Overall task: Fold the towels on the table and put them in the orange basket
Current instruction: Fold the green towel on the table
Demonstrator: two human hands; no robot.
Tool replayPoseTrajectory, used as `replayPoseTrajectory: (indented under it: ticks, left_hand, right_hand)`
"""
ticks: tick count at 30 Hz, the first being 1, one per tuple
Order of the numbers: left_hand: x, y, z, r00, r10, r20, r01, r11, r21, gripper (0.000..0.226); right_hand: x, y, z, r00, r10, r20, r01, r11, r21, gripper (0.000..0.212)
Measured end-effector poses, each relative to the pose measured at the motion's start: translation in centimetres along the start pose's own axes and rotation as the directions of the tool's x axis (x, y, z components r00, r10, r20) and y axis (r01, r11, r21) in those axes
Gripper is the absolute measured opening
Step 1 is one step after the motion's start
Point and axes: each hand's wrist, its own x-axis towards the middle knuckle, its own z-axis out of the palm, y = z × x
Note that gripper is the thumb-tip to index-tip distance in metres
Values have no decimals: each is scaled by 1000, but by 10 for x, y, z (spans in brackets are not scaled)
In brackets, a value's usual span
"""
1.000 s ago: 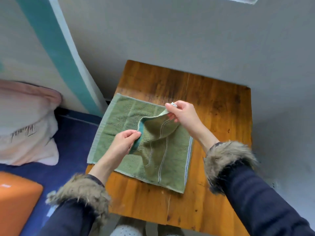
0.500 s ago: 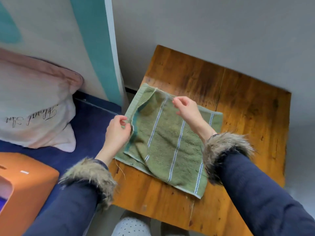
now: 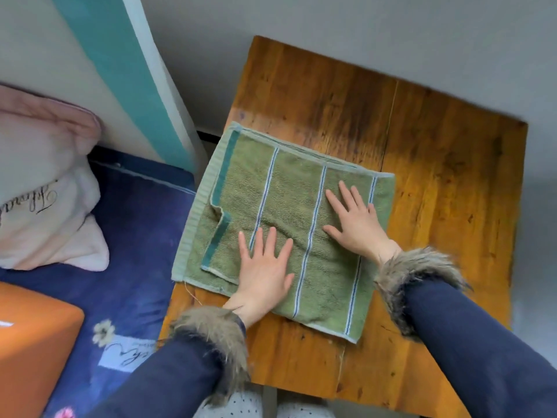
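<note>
A green towel (image 3: 289, 188) with thin blue-white stripes lies folded in half on the wooden table (image 3: 437, 164), its left edge overhanging the table side. The upper layer's dark green border has a small kink at the left. My left hand (image 3: 265, 270) presses flat on the towel's near left part, fingers spread. My right hand (image 3: 355, 221) presses flat on the right part, fingers straight. The orange basket (image 3: 33, 345) stands at the lower left, only partly in frame.
A bed with a dark blue flowered cover (image 3: 132, 236) runs along the table's left side, with a pink-and-white pillow (image 3: 42, 188) on it. A white and teal panel (image 3: 126, 73) leans against the grey wall behind. My slippered feet show under the table's near edge.
Both hands let go of the towel's edge after carrying it over to the left. The towel now lies doubled, and both palms press flat on it.
</note>
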Motion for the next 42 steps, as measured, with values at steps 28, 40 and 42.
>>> replayPoseTrajectory:
  ticks: [28, 40, 42]
  left_hand:
    - [40, 86, 4, 859, 475, 190, -498, 862, 98, 47]
    - [107, 50, -52, 924, 219, -313, -248, 967, -55, 43]
    - [117, 42, -51, 948, 179, -264, -192, 981, -22, 41]
  right_hand:
    - [-161, 78, 87, 749, 409, 521, -615, 723, 316, 54]
    - [-81, 128, 35, 797, 533, -284, -330, 777, 536, 35]
    - [-62, 136, 27, 819, 473, -327, -295, 834, 467, 40]
